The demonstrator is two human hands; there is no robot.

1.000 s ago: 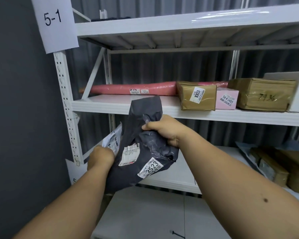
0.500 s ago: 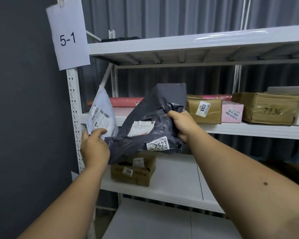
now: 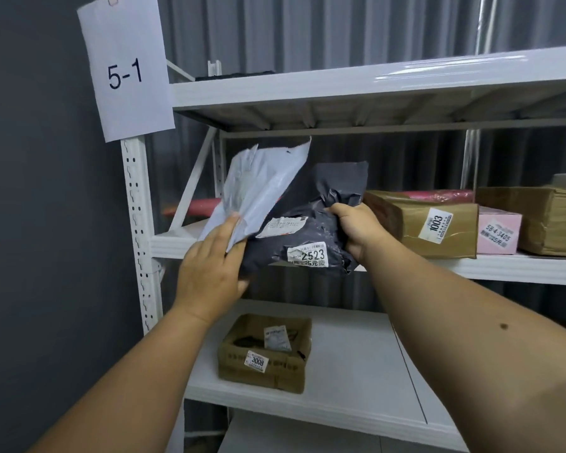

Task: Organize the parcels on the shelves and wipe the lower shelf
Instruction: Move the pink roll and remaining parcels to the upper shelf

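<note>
Two soft parcels up at the middle white metal shelf [image 3: 520, 268], left end, both in hand. Dark grey crumpled plastic mailer bag [image 3: 311, 230] with a "2523" sticker clamped by the right hand [image 3: 356, 228], fingers curled into the bag's right side, bag sitting just left of that hand and poking over the shelf's front edge. Light grey-white plastic mailer bag [image 3: 262, 188] leaning tilted against the dark one's left side, overlapping it. Left hand [image 3: 209, 269] under and in front of the pale bag, thumb up along its lower edge, fingers tucked beneath the dark bag's bottom-left corner; looks like a pinch on the pale bag, though hard to tell exactly with the blur.

Right of the hands on the same shelf: brown taped cardboard box [image 3: 422, 223] tagged "1003", nearly touching the right hand, then a small pink box [image 3: 499, 230], then a bigger brown cardboard carton [image 3: 543, 220]. Long pink wrapped roll [image 3: 196, 206] lying along the back.

One shelf down, lower white shelf [image 3: 356, 371] with a flat brown cardboard box [image 3: 265, 353] labelled "3008", sitting well below the left hand. White paper sign [image 3: 125, 67] reading "5-1" clipped to the upright post.
</note>
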